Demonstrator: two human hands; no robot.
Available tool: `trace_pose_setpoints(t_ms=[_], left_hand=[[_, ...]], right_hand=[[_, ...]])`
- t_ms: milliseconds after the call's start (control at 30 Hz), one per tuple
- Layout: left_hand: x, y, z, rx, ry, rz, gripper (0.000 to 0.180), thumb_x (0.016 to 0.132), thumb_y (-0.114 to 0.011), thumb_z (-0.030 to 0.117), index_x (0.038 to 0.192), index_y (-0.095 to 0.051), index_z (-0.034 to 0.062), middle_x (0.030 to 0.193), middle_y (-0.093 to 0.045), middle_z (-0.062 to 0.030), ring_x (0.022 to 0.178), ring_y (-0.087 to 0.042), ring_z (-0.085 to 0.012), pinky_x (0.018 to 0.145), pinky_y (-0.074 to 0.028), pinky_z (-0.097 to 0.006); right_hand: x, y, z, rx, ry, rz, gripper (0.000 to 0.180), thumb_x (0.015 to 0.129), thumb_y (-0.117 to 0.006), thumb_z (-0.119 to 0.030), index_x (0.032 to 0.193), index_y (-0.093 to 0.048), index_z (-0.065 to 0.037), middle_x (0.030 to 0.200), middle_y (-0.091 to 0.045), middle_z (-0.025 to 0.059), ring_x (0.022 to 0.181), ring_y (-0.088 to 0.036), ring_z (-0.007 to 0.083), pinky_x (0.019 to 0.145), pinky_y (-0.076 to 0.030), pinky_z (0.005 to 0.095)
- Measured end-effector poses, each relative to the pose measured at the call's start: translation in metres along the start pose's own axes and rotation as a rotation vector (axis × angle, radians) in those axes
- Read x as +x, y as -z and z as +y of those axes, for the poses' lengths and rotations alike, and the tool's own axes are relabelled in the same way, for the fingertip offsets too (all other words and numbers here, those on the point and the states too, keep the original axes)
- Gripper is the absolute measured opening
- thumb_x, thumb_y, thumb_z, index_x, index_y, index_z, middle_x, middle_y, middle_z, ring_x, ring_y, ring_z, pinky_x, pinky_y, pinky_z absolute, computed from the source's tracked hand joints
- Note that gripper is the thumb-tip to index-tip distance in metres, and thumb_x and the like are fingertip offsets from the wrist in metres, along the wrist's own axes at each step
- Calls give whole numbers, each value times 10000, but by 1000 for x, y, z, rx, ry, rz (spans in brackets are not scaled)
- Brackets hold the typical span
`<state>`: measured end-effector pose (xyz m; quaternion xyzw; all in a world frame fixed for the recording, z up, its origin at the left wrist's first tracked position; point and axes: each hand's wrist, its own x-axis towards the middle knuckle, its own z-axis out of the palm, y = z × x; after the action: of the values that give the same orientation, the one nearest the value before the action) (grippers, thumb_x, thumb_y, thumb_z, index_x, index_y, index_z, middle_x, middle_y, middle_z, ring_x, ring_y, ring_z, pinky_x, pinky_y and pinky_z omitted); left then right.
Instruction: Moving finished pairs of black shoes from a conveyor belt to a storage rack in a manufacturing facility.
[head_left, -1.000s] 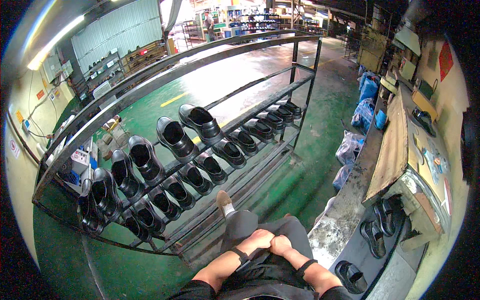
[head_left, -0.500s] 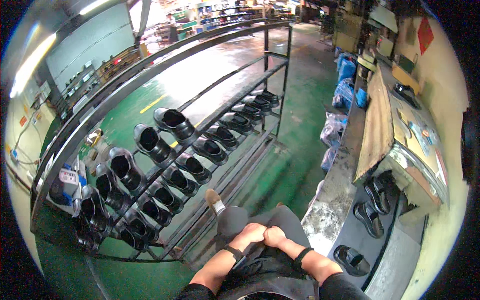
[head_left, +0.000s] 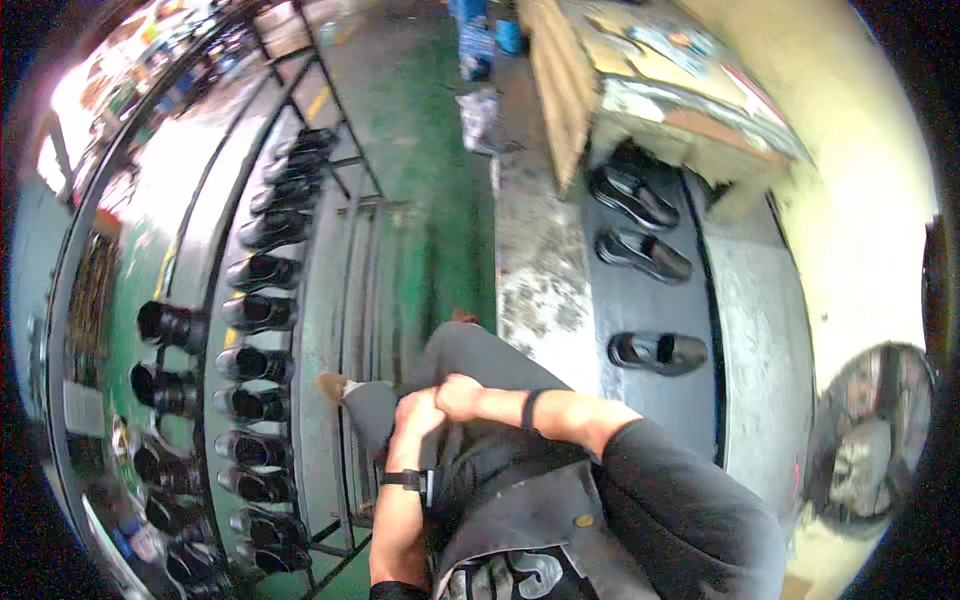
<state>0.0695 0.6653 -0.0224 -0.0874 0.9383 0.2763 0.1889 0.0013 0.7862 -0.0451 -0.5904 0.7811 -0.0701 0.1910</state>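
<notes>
My left hand [head_left: 420, 412] and my right hand [head_left: 459, 397] rest together on my lap, knuckle to knuckle. Both are closed, and no object shows in either one. Dark straps circle both forearms. Under them are my dark trousers and a dark apron [head_left: 525, 510]. To my right, a black shoe [head_left: 658, 352] lies on a dark belt [head_left: 650, 420], the nearest to me of those there. Beyond it on the same belt are a second black shoe [head_left: 645, 255] and a third one [head_left: 635, 195], partly shaded by a bench.
At my left stands a metal rack [head_left: 212, 300] with two rows of black shoes. A worn wooden bench [head_left: 690, 115] covers the belt's far end. A round fan [head_left: 870, 440] is at the right wall. Blue and clear bags [head_left: 476, 115] lie along the concrete ledge [head_left: 545, 250].
My view has turned to the right, so the rack sits further left and the belt with shoes nearer the middle. The fan has come into view. My hands stay together on my lap.
</notes>
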Motion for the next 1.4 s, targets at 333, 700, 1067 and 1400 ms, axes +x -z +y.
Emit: trace_pose_setpoints(t_ms=[333,700,1067,1400], left_hand=[[6,-11,3,3,-74,82,291,772,-582,287,959,-651,76,908,-646,-188,889,-606,-375,767,-484,-447],[0,-9,8,-58,-89,75,294,804,-651,306,990,-666,79,866,-682,-119,800,-662,-260,718,-509,-354],[2,-8,4,-9,-80,57,256,804,-645,267,985,-664,86,844,-678,-120,789,-656,-276,703,-505,-373],[0,-10,4,-8,-99,54,268,804,-638,252,999,-663,71,868,-679,-118,785,-657,-263,712,-506,-358]], right_hand=[[-23,10,16,220,55,88,154,718,-620,-255,822,-673,-154,829,-670,101,824,-635,290,746,-471,438],[-248,73,253,-155,-1066,683,509,721,-591,-142,1224,-518,-99,1193,-568,108,1094,-548,289,897,-462,413],[-359,-5,245,-452,-958,13,125,721,-564,-167,705,-682,-129,792,-672,53,829,-620,238,717,-494,370],[-401,-16,151,-260,-868,-5,152,720,-554,-180,807,-649,-100,813,-665,59,874,-605,245,740,-492,392]])
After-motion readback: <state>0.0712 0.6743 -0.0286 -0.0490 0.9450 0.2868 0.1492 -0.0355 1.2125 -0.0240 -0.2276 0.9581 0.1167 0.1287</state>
